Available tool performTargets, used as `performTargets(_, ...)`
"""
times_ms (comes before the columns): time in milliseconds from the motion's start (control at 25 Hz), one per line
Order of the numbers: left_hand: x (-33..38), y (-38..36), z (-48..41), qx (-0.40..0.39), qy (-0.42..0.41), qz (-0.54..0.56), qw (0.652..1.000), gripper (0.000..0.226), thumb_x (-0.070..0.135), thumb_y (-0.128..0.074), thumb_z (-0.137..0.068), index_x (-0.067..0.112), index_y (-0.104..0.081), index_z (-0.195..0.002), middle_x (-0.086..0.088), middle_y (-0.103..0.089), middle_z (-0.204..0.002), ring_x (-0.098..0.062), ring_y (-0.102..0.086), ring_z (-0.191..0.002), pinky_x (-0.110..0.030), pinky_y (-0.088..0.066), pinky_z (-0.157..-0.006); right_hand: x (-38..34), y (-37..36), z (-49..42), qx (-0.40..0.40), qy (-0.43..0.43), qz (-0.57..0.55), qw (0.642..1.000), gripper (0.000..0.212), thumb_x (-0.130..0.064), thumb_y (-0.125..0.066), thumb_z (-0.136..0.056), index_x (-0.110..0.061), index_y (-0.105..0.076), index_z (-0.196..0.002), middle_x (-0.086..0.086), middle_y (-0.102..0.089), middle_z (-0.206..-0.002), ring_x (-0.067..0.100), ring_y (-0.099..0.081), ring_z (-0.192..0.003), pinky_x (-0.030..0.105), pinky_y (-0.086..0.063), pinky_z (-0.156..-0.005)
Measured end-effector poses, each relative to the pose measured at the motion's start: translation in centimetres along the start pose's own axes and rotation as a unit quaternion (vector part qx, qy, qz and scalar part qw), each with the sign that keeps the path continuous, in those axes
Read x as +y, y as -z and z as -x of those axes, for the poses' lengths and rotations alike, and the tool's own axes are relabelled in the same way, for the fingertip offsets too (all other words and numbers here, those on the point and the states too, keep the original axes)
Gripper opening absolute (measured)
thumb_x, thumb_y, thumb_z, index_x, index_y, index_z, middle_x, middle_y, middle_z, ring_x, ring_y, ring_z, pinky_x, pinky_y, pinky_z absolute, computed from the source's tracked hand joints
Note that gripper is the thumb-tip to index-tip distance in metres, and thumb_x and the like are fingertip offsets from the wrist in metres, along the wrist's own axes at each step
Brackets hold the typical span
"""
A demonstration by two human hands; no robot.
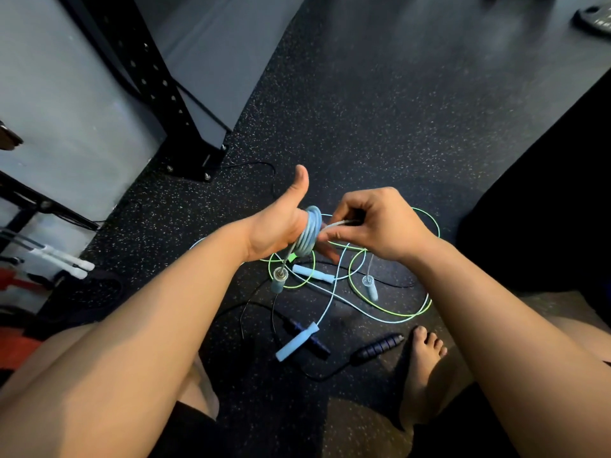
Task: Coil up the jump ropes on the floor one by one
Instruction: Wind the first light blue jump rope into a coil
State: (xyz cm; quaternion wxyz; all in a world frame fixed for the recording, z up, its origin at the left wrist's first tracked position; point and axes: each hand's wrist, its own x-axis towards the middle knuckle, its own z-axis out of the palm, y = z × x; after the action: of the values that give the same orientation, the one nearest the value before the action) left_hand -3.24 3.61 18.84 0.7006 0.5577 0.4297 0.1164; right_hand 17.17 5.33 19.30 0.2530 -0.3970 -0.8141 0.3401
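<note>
A light blue jump rope is wound in a thick coil (309,231) around the fingers of my left hand (281,226), whose thumb points up. One blue handle (278,281) dangles below the coil. My right hand (370,223) pinches the free end of this rope beside the coil, and the other handle (371,287) hangs under it. On the floor lie a second light blue rope with two blue handles (296,341), a neon green rope (393,309) in loose loops, and a black rope with dark handles (380,348).
A black rack post (155,90) is bolted to the speckled rubber floor at upper left. White-handled bars (62,259) and a red item lie at far left. My bare foot (421,365) rests right of the ropes. A weight plate (595,19) sits far right.
</note>
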Motion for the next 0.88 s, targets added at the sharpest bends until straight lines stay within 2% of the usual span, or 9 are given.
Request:
performTargets(80, 0.1, -0.3, 0.4, -0.029, 0.027, -0.024, 0.999, 0.137, 0.086, 0.024, -0.069, -0.006, -0.071, -0.104, -0.026, -0.074, -0.107, -0.027, -0.067, -0.113, -0.052, -0.022, -0.121, -0.1, 0.0, 0.2, -0.009, 0.002, -0.01, 1.0, 0.031, -0.045, -0.088, -0.068, -0.019, -0.072, -0.073, -0.005, -0.072, -0.067, 0.016, -0.065, -0.061, 0.038, -0.051, -0.058)
performTargets(160, 0.4, -0.5, 0.7, -0.04, 0.044, -0.007, 0.998, 0.13, 0.089, 0.017, -0.065, -0.007, -0.066, -0.095, -0.027, -0.074, -0.088, -0.035, -0.066, -0.098, -0.053, -0.034, -0.112, 0.1, 0.0, 0.3, -0.017, -0.005, -0.033, 0.999, 0.036, -0.048, -0.086, -0.068, -0.017, -0.071, -0.073, -0.001, -0.07, -0.066, 0.016, -0.061, -0.059, 0.037, -0.048, -0.058)
performTargets(240, 0.9, -0.6, 1.0, -0.045, 0.044, 0.034, 0.997, 0.119, 0.091, 0.012, -0.062, 0.0, -0.062, -0.083, -0.02, -0.07, -0.067, -0.035, -0.069, -0.084, -0.043, -0.051, -0.091, 0.5, -0.2, 0.1, -0.02, -0.023, -0.055, 0.998, 0.04, -0.053, -0.079, -0.071, -0.014, -0.067, -0.072, 0.004, -0.064, -0.063, 0.009, -0.051, -0.056, 0.034, -0.043, -0.055)
performTargets(320, 1.3, -0.5, 1.4, -0.052, 0.032, 0.072, 0.995, 0.115, 0.092, 0.013, -0.06, 0.002, -0.057, -0.077, -0.013, -0.064, -0.054, -0.032, -0.068, -0.072, -0.032, -0.055, -0.079, 0.7, -0.2, -0.1, -0.018, -0.027, -0.061, 0.998, 0.04, -0.054, -0.069, -0.08, -0.017, -0.061, -0.067, -0.004, -0.056, -0.057, 0.002, -0.043, -0.054, 0.026, -0.037, -0.052)
performTargets(400, 1.5, -0.5, 1.7, -0.056, 0.004, 0.111, 0.992, 0.114, 0.093, 0.014, -0.058, 0.004, -0.055, -0.074, -0.009, -0.058, -0.048, -0.031, -0.067, -0.068, -0.034, -0.054, -0.083, 0.8, -0.2, -0.1, -0.025, -0.041, -0.051, 0.998, 0.046, -0.06, -0.053, -0.088, -0.021, -0.056, -0.065, -0.008, -0.052, -0.056, 0.001, -0.043, -0.053, 0.021, -0.037, -0.053)
performTargets(520, 1.7, -0.3, 2.3, -0.017, -0.05, 0.2, 0.978, 0.115, 0.098, 0.015, -0.055, 0.009, -0.057, -0.066, -0.006, -0.05, -0.043, -0.029, -0.064, -0.065, -0.041, -0.046, -0.087, 1.7, -0.5, -0.2, -0.07, -0.098, -0.033, 0.992, 0.071, -0.075, -0.033, -0.091, -0.013, -0.061, -0.069, 0.005, -0.064, -0.066, 0.009, -0.053, -0.061, 0.037, -0.05, -0.067)
performTargets(640, 2.1, 0.1, 2.8, 0.042, -0.123, 0.347, 0.929, 0.12, 0.104, 0.005, -0.058, 0.007, -0.064, -0.072, -0.005, -0.052, -0.052, -0.028, -0.06, -0.071, -0.04, -0.048, -0.087, 2.5, -1.2, -0.2, -0.134, -0.135, -0.035, 0.981, 0.057, -0.066, -0.045, -0.094, -0.017, -0.068, -0.078, 0.0, -0.072, -0.075, 0.014, -0.064, -0.071, 0.041, -0.054, -0.08)
performTargets(760, 1.9, 0.6, 2.7, 0.09, -0.193, 0.456, 0.864, 0.124, 0.105, -0.013, -0.063, -0.001, -0.064, -0.102, -0.013, -0.069, -0.084, -0.032, -0.067, -0.093, -0.039, -0.049, -0.101, 2.3, -1.9, 0.0, -0.216, -0.14, 0.001, 0.966, 0.026, -0.038, -0.058, -0.099, -0.017, -0.071, -0.09, -0.004, -0.076, -0.082, 0.014, -0.068, -0.074, 0.032, -0.053, -0.075)
performTargets(880, 1.6, 0.6, 2.2, 0.132, -0.207, 0.45, 0.859, 0.13, 0.102, -0.006, -0.067, -0.003, -0.051, -0.129, -0.022, -0.069, -0.122, -0.036, -0.061, -0.126, -0.044, -0.038, -0.117, 2.0, -2.2, 0.0, -0.248, -0.158, -0.021, 0.955, 0.024, -0.029, -0.057, -0.101, -0.013, -0.073, -0.095, 0.003, -0.078, -0.082, 0.012, -0.067, -0.069, 0.032, -0.053, -0.07)
